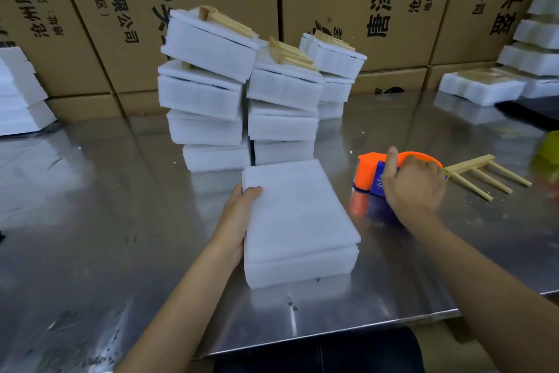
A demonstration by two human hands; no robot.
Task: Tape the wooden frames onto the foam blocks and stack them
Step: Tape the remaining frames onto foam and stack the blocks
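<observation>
A white foam block [298,218] lies on the steel table [106,221] in front of me, bare on top. My left hand [239,218] grips its left edge, thumb on the top face. My right hand [411,185] is curled around an orange tape dispenser [367,173] standing on the table to the block's right. A loose wooden frame [487,173] lies flat just right of the dispenser. Behind the block rise three leaning stacks of foam blocks [208,88] with wooden frames [225,21] on top.
Cardboard boxes [363,9] wall off the back of the table. More foam blocks sit at the far left [18,94] and in stacks at the far right [481,85]. A yellow-green object [549,148] shows at the right edge. The table's front edge runs near my body.
</observation>
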